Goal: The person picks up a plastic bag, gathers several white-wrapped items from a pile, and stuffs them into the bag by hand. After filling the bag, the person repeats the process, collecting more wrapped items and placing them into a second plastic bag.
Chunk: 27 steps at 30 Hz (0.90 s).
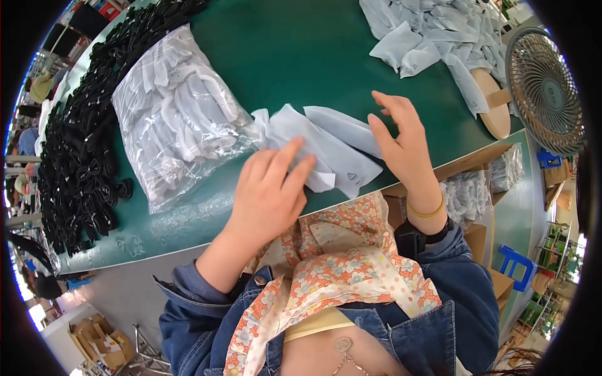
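Left hand: pressed flat, fingers spread, on the pale grey fabric pieces at the near edge of the green table.
Right hand: open, fingertips touching the pieces' right side.
Clear plastic bag: just left of the pieces, stuffed with pale fabric.
Black pile: beyond the bag.
Grey heap: far right, near a fan.

Left hand: palm down, fingers extended and held close together, pointing up and to the right, forearm bare below a pushed-up denim sleeve. Right hand: upright on its edge, fingers loosely curled and slightly spread, thumb forward. Yellow band on right wrist. Hands near, not touching.
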Each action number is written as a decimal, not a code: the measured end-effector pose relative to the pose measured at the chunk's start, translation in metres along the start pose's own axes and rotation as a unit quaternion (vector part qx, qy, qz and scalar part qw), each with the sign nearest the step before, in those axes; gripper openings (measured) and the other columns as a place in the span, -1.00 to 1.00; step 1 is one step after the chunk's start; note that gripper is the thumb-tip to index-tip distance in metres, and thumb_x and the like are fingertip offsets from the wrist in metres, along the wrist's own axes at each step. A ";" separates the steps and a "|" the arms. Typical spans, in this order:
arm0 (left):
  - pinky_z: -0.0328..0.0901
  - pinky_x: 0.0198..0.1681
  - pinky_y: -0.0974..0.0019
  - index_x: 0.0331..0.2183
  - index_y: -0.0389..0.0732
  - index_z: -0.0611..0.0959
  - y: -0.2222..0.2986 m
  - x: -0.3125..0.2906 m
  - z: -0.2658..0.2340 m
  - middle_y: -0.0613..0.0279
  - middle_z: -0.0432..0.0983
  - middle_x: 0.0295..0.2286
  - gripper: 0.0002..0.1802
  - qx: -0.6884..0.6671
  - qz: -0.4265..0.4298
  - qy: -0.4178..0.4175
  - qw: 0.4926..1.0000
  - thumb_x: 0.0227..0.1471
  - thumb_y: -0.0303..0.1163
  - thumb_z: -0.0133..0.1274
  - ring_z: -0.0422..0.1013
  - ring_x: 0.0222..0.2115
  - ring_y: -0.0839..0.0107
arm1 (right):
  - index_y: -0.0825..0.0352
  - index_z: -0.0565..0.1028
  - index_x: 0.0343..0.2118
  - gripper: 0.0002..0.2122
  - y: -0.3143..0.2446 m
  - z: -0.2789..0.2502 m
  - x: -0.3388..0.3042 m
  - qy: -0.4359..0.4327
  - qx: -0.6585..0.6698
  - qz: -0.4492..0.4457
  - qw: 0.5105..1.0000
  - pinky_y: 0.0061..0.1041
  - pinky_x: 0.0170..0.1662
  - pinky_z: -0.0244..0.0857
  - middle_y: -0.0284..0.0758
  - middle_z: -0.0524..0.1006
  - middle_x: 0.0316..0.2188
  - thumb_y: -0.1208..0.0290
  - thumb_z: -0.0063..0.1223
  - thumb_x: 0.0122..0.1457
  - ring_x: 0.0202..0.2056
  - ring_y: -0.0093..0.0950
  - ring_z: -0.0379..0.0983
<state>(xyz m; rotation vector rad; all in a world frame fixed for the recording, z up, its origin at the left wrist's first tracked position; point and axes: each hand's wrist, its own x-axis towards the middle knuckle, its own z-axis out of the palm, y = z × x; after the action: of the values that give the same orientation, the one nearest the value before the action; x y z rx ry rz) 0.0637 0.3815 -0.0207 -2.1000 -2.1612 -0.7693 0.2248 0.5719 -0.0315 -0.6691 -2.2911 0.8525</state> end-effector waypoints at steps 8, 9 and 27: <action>0.31 -0.22 0.25 -0.28 -0.19 0.57 -0.019 0.015 -0.002 0.25 0.41 -0.29 -0.64 0.067 -0.005 0.005 0.998 -0.29 -0.48 0.15 0.40 -0.34 0.30 | 0.35 0.47 -0.12 -0.65 -0.009 -0.002 -0.003 -0.051 -0.152 -0.066 0.985 -0.37 -0.14 0.27 -0.20 0.46 -0.27 0.51 0.16 -0.05 -0.24 -0.23 0.39; 0.30 -0.23 0.27 -0.32 -0.18 0.58 -0.018 0.015 -0.002 0.30 0.41 -0.34 -0.66 0.092 0.000 0.013 0.996 -0.30 -0.45 0.17 0.40 -0.37 0.37 | 0.35 0.47 -0.12 -0.64 -0.007 -0.002 -0.002 0.011 -0.199 -0.080 0.977 -0.37 -0.14 0.27 -0.20 0.47 -0.27 0.51 0.16 -0.06 -0.23 -0.22 0.39; 0.27 -0.14 0.16 -0.27 -0.18 0.58 -0.008 0.017 -0.002 0.23 0.44 -0.31 -0.63 0.033 0.021 -0.027 0.999 -0.27 -0.48 0.18 0.37 -0.23 0.21 | 0.37 0.44 -0.09 -0.62 -0.013 -0.037 -0.013 0.009 0.056 -0.070 0.996 -0.49 -0.18 0.34 -0.32 0.48 -0.25 0.65 0.11 -0.04 -0.24 -0.47 0.46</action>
<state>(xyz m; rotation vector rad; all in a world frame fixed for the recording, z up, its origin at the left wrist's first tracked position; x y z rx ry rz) 0.0538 0.3970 -0.0150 -2.1521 -2.1291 -0.6363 0.2557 0.5701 -0.0037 -0.4598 -2.2268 0.8970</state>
